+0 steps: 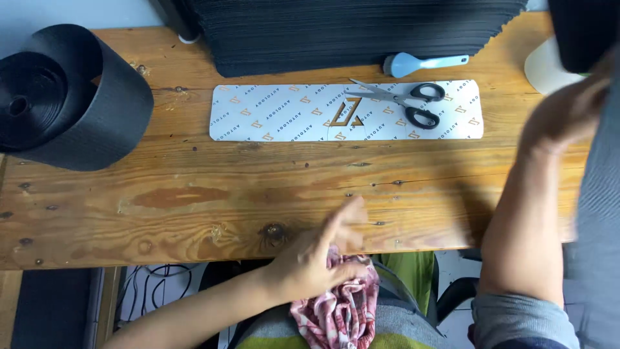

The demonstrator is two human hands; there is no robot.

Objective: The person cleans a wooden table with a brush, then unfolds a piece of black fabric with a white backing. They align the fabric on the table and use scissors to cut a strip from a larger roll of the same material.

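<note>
My left hand rests at the near edge of the wooden table, fingers loosely apart, touching a red and white patterned cloth on my lap. My right hand is blurred at the right side of the table, beside a grey fabric piece; whether it grips that fabric I cannot tell. A white printed card strip lies across the table's middle. Black-handled scissors lie shut on its right part.
A large roll of black webbing sits at the far left. A tall stack of black sheets fills the back. A light blue handled tool lies beside it. A whitish round object stands at the back right.
</note>
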